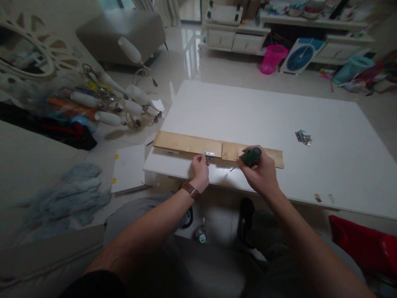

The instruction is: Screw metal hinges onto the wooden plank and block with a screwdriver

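Observation:
Two wooden boards lie end to end on a white panel point(257, 111): a longer left board point(186, 142) and a shorter right board point(230, 151). My left hand point(201, 167) pinches a small metal hinge point(209, 155) at the front edge of the left board. In my right hand point(263, 174) is a screwdriver point(252, 156) with a green handle. Its thin shaft slants down to the left, and the tip is over the panel just in front of the right board. Small dark holes show near that board's left end.
Several metal hinges point(304, 137) lie in a pile on the panel's right side. A white box-like piece point(128, 167) stands left of the panel, below a fallen lamp point(132, 106). On the floor are a bottle point(201, 234) and a red object point(362, 242).

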A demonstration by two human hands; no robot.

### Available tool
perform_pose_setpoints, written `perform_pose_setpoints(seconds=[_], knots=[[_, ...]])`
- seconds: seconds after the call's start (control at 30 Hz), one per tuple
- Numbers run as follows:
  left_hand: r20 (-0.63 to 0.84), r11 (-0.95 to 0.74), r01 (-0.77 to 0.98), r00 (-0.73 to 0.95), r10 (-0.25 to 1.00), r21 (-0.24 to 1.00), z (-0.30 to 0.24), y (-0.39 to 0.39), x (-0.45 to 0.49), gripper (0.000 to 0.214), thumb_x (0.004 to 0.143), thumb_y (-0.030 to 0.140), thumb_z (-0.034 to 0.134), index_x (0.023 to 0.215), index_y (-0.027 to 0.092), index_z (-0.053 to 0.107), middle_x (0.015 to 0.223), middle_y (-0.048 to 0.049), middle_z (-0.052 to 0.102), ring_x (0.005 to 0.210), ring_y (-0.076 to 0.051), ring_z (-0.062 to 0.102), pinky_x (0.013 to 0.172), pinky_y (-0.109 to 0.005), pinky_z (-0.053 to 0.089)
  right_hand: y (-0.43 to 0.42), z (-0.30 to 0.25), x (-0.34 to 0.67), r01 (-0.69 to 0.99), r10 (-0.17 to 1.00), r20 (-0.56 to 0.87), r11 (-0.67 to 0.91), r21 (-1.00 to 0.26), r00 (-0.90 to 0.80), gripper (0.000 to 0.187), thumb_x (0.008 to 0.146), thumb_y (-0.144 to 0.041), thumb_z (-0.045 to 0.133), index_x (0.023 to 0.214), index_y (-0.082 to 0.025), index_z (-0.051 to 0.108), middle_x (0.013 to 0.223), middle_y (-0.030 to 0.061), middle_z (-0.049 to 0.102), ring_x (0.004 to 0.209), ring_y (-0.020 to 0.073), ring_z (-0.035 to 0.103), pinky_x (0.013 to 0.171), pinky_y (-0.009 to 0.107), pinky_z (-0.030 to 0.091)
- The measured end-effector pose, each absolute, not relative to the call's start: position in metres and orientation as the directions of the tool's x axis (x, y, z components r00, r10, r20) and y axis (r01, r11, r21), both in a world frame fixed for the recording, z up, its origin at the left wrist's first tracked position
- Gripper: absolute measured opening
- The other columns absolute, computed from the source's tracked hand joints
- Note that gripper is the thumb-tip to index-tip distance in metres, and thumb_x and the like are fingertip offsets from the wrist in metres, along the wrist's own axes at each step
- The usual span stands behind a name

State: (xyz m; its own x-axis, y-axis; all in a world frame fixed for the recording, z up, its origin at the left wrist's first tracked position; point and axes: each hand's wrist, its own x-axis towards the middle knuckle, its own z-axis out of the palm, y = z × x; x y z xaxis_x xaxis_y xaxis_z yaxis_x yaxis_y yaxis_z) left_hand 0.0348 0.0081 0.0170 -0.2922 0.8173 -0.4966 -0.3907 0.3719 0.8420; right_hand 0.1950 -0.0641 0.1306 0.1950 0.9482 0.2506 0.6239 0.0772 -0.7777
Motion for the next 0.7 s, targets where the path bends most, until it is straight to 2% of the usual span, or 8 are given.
perform_pose_setpoints(seconds=[0.37, 0.7], knots=[[-0.485, 0.362, -0.376, -0.316, 0.815, 0.853, 0.016, 0.0096, 0.0358, 0.027, 0.098, 0.007, 0.058, 0.076, 0.02, 0.052, 0.071, 0.0032, 0.055, 0.061, -0.01, 0.05, 0.063, -0.022, 0.04, -0.0634, 0.1281, 0.1954, 0.631, 0.943, 0.276, 0.101, -0.769, 0.186, 0.02, 0.084, -0.03, 0.071, 0.101, -0.021, 0.064, 0.082, 0.0027, 0.07, 0.066, 0.0173, 0.065, 0.058, 0.03, 0.049], [-0.473, 0.353, -0.367, -0.317, 0.822, 0.86, 0.0097, 0.0099, 0.0343, 0.023, 0.097, 0.01, 0.06, 0.077, 0.02, 0.055, 0.075, 0.0014, 0.06, 0.065, -0.01, 0.054, 0.066, -0.022, 0.044, -0.0626, 0.1278, 0.1953, 0.628, 0.939, 0.287, 0.107, -0.771, 0.192, 0.02, 0.084, -0.031, 0.071, 0.1, -0.021, 0.064, 0.081, 0.0019, 0.07, 0.063, 0.0156, 0.063, 0.057, 0.029, 0.05]])
